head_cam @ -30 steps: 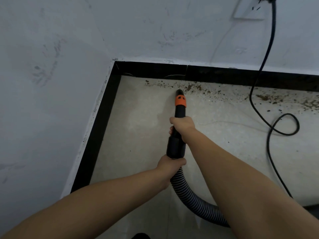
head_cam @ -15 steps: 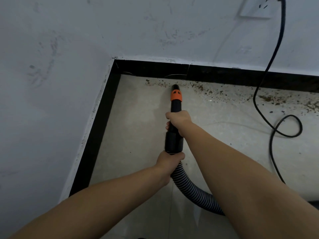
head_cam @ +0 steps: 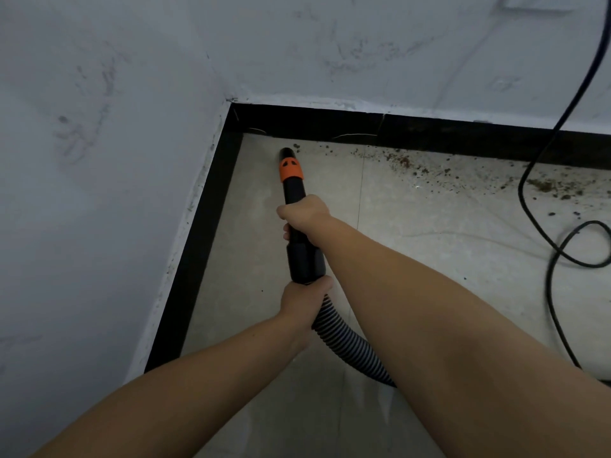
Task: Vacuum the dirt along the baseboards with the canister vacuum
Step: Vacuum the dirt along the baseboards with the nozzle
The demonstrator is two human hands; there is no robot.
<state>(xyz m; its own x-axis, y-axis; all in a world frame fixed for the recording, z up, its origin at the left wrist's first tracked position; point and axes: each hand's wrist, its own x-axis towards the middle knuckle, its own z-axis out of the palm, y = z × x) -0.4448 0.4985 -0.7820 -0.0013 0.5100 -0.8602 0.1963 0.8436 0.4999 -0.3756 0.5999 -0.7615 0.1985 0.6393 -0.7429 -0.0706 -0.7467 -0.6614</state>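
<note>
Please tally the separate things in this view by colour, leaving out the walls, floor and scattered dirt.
Black: 3 – nozzle tube, power cord, baseboard
Orange: 1 – nozzle collar
Black-and-grey ribbed: 1 – hose
Bare hands: 2 – left hand, right hand
Total: 7

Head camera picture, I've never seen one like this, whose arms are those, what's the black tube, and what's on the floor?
The camera sits on a person's head, looking down at their own arms. The right hand grips the black vacuum nozzle with the orange collar; the left hand grips where the ribbed grey hose joins it. The tip points into the corner of the black baseboard. Brown dirt crumbs lie along the pale tiled floor, beside a looping black power cord.
</note>
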